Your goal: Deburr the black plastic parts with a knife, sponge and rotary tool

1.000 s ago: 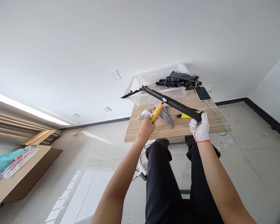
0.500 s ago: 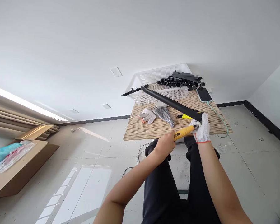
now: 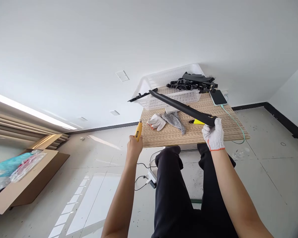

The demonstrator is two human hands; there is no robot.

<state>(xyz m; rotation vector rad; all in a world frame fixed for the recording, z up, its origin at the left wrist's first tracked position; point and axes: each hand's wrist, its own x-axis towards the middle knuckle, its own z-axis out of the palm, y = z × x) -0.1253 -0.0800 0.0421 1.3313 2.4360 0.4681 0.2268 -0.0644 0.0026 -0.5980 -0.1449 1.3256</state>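
My bare left hand is closed around a yellow rotary tool, which points upward beside the table's left edge. In my right hand, which wears a white knit glove with an orange cuff, is the near end of a long black plastic trim strip. The strip slants up and to the left across the table, its far end over the basket. Beneath it lies a yellow and black tool, partly covered. A loose white glove and a grey knitted piece rest left of the strip.
A white plastic basket with several black plastic parts stands at the back of the wooden table. A phone charges on a green cable at the right. An open cardboard box and a power strip are on the floor.
My left hand has moved left with the yellow rotary tool, away from the strip's near end, and now holds it upright. My right hand keeps the strip in nearly the same place.
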